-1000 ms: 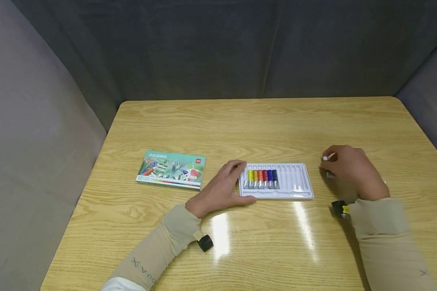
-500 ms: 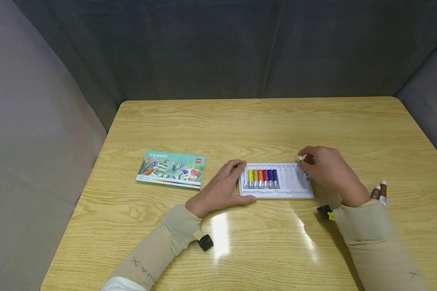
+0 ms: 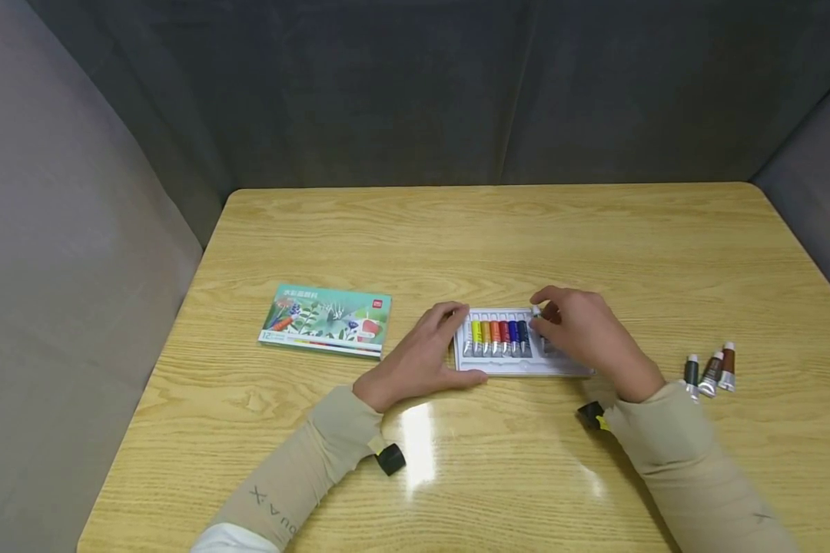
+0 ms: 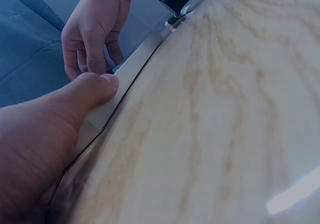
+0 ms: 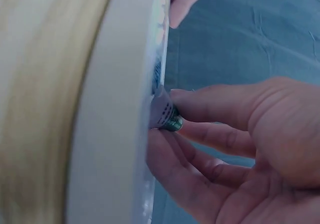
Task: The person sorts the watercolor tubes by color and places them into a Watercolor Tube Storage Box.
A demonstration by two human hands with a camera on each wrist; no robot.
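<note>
My left hand [image 3: 418, 361] holds the left end of a white plastic tray [image 3: 519, 368], its thumb [image 4: 102, 87] on the near edge and its fingers at the far corner. Several colored paint tubes [image 3: 496, 338] lie side by side in the tray's left part, from white and yellow to dark blue. Over the slots just right of that row, my right hand [image 3: 588, 330] pinches another paint tube [image 5: 167, 116] between thumb and fingers. A green band shows on this tube in the right wrist view. In the head view the hand hides most of it and the tray's right part.
A green paint box [image 3: 325, 320] with plant pictures lies flat left of my left hand. To the right, by the right sleeve, lie a dark green tube [image 3: 692, 371], a dark brown tube [image 3: 711, 372] and a reddish-brown tube [image 3: 728, 365]. The wooden table [image 3: 484, 468] carries everything.
My right hand has moved left with the paint tube, from beyond the tray's right end to beside the row of tubes. This uncovers the loose tubes at right. My left hand stays put.
</note>
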